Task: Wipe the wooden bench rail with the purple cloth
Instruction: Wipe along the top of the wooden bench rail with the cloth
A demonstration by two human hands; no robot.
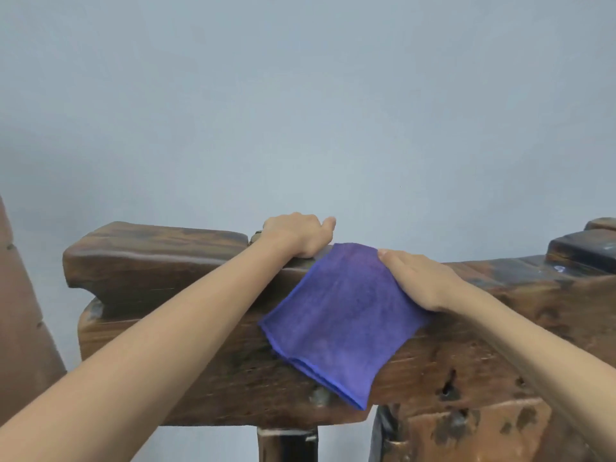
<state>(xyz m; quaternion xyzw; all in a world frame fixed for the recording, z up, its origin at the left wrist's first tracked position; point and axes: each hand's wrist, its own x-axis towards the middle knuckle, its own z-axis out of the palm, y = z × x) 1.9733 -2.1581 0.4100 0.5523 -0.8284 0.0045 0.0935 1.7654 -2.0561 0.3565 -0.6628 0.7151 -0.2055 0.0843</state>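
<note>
Far left, a reddish-brown wooden piece (20, 311) sat at the frame edge, partly cut off. Next, the wooden bench rail (160, 261) ran across the view, dark and weathered, with a pale grey wall (300, 95) behind it. Your left hand (296, 236) rested on the rail's top edge, fingers curled over the far side, thumb sticking out to the right; it gripped the rail, just beside the cloth's upper corner. The purple cloth (343, 321) was folded and draped over the rail's top and down its near face, the lower hem hanging past the rail's bottom edge. Your right hand (420, 281) lay flat on the cloth's upper right part, fingers straight, pressing it to the wood. Hands were close together but not touching. Below, a dark post (286, 445) stood under the rail. Far right, a raised dark block (583, 250) sat on top of the rail.
</note>
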